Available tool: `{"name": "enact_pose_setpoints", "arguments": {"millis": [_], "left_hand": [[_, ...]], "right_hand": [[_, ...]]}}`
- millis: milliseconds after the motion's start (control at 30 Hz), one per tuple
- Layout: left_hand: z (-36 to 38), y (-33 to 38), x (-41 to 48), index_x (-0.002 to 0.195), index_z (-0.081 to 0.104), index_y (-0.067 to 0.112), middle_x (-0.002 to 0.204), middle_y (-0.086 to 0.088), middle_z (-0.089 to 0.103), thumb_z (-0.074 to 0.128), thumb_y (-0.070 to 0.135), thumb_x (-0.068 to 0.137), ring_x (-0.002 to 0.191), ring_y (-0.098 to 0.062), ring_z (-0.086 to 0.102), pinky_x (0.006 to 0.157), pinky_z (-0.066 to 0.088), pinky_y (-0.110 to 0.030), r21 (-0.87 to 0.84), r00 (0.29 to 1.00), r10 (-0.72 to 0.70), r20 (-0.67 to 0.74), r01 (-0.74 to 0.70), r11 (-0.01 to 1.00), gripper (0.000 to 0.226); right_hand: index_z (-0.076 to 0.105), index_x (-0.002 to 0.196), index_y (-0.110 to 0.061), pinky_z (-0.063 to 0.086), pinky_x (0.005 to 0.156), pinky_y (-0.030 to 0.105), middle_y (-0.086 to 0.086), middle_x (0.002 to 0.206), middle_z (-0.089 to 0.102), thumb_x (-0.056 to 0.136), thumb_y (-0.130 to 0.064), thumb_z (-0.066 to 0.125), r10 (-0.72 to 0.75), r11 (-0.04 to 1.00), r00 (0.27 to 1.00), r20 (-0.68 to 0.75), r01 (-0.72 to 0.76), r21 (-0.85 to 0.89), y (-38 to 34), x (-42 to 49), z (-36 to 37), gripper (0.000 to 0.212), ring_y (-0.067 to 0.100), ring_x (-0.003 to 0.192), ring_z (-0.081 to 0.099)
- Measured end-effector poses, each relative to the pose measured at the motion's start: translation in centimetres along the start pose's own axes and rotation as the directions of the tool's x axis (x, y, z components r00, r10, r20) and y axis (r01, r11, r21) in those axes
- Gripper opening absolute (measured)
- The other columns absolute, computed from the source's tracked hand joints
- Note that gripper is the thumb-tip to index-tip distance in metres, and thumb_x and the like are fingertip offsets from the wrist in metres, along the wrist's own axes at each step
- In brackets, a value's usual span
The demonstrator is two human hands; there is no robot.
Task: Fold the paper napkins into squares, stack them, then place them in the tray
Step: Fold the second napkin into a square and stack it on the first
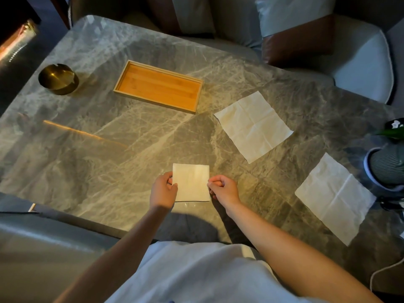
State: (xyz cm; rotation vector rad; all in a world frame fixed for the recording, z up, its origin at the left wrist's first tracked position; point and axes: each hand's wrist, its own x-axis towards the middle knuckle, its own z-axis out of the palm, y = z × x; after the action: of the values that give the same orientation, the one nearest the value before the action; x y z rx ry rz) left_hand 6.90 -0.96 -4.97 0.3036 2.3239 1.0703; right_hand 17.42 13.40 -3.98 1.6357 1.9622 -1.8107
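Note:
A small folded square napkin (192,182) lies flat on the marble table near the front edge. My left hand (162,190) pinches its left edge and my right hand (223,188) pinches its right edge. Two unfolded napkins lie to the right: one (253,126) at mid-table, another (334,197) nearer the right edge. The wooden tray (122,78) sits farther back, left of centre, with nothing in it.
A round brass ashtray (58,78) stands at the far left of the table (87,138). A striped pot with a plant (387,166) sits at the right edge. Chairs (360,60) stand behind the table. A white cable (384,272) hangs at lower right.

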Motion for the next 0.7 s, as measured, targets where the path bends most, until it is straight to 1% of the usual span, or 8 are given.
{"name": "enact_pose_setpoints", "arguments": {"millis": [67,200,300,367,433,500,600,700], "left_hand": [[0.1,-0.2,0.3,0.112,0.063,0.011,0.081,-0.005,0.057,0.047,-0.001,0.079,0.069,-0.017,0.048,0.06,0.035,-0.028,0.037,1.0,-0.001,0.009,0.0,0.999,0.038],[0.3,-0.4,0.4,0.119,0.058,0.014,0.092,-0.008,0.052,0.049,0.003,0.083,0.076,-0.017,0.047,0.069,0.035,-0.027,0.096,0.999,0.045,0.02,-0.047,0.994,0.038],[0.4,-0.7,0.1,0.126,0.052,0.017,0.095,-0.005,0.046,0.049,0.004,0.086,0.07,-0.007,0.043,0.067,0.034,-0.023,0.109,0.996,0.081,0.02,-0.083,0.991,0.043],[0.5,-0.8,0.1,0.127,0.052,0.019,0.096,-0.004,0.045,0.047,0.004,0.086,0.071,-0.006,0.043,0.066,0.033,-0.022,0.122,0.997,0.076,0.021,-0.078,0.989,0.043],[0.7,-0.8,0.1,0.126,0.052,0.019,0.096,-0.004,0.044,0.046,0.005,0.086,0.074,-0.011,0.044,0.066,0.035,-0.023,0.141,0.997,0.071,0.025,-0.074,0.987,0.043],[0.8,-0.9,0.1,0.125,0.053,0.022,0.096,-0.002,0.045,0.046,0.006,0.086,0.077,-0.013,0.046,0.061,0.034,-0.018,0.144,0.997,0.076,0.028,-0.08,0.986,0.043],[0.9,-1.1,0.3,0.125,0.053,0.025,0.096,-0.002,0.047,0.046,0.007,0.086,0.077,-0.012,0.047,0.059,0.032,-0.016,0.132,0.998,0.067,0.022,-0.069,0.989,0.043],[1.0,-1.2,0.3,0.124,0.052,0.028,0.096,0.0,0.047,0.046,0.009,0.085,0.074,-0.006,0.045,0.057,0.031,-0.016,0.139,0.998,0.065,0.017,-0.067,0.988,0.044]], "right_hand": [[0.067,0.092,-0.005,0.049,0.067,0.027,0.007,0.075,0.064,0.086,-0.002,0.063,-0.007,1.0,1.0,-0.001,0.007,-0.025,0.0,0.1,0.0,0.008,0.017,0.067,0.06],[0.063,0.095,-0.005,0.048,0.063,0.026,0.008,0.077,0.064,0.087,-0.003,0.062,-0.018,0.999,1.0,-0.007,0.018,-0.039,0.2,0.3,0.0,0.008,0.018,0.064,0.06],[0.061,0.101,-0.005,0.051,0.062,0.026,0.005,0.078,0.063,0.089,-0.006,0.061,-0.022,0.998,1.0,-0.012,0.021,-0.053,0.3,0.5,-0.2,0.012,0.015,0.06,0.06],[0.061,0.104,-0.004,0.053,0.064,0.027,0.005,0.08,0.063,0.089,-0.007,0.062,-0.042,0.996,0.999,-0.003,0.041,-0.082,0.4,0.5,-0.3,0.015,0.016,0.062,0.062],[0.062,0.105,-0.005,0.055,0.071,0.034,0.011,0.087,0.065,0.088,-0.008,0.063,-0.073,0.989,0.997,0.01,0.073,-0.128,0.5,0.5,-0.3,0.017,0.024,0.071,0.066],[0.062,0.105,-0.007,0.056,0.081,0.042,0.016,0.093,0.067,0.087,-0.008,0.064,-0.092,0.981,0.995,0.024,0.095,-0.168,0.5,0.5,-0.3,0.019,0.031,0.083,0.067],[0.062,0.104,-0.01,0.054,0.085,0.047,0.013,0.088,0.064,0.086,-0.008,0.064,-0.078,0.981,0.996,0.044,0.084,-0.172,0.3,0.6,-0.2,0.018,0.034,0.086,0.066],[0.061,0.1,-0.013,0.054,0.084,0.049,0.007,0.081,0.06,0.085,-0.007,0.063,-0.064,0.981,0.996,0.066,0.075,-0.182,0.1,0.7,-0.3,0.016,0.035,0.084,0.067]]}}
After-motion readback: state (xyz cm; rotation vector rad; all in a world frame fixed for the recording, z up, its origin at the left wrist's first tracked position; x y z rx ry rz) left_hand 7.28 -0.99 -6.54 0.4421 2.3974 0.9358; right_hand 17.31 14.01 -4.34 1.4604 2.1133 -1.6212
